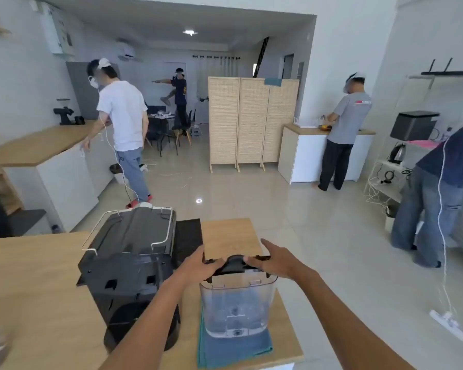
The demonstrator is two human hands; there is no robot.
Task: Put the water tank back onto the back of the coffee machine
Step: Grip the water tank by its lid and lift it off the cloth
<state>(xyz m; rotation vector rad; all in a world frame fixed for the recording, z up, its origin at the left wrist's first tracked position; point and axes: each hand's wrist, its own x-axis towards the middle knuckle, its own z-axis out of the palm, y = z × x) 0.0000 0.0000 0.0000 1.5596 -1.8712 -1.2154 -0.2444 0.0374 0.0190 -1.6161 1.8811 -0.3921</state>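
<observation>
A clear plastic water tank with a black lid stands upright on a teal cloth near the table's right front corner. My left hand grips the left side of the black lid and my right hand rests on its right side. The black coffee machine stands just left of the tank, its back facing me, with a bare recess and round base where the tank seats. My left forearm crosses in front of the machine's lower right.
The wooden table ends close to the tank on the right and front. A black tray lies behind the machine. Several people stand at counters around the room; a folding screen is across the tiled floor.
</observation>
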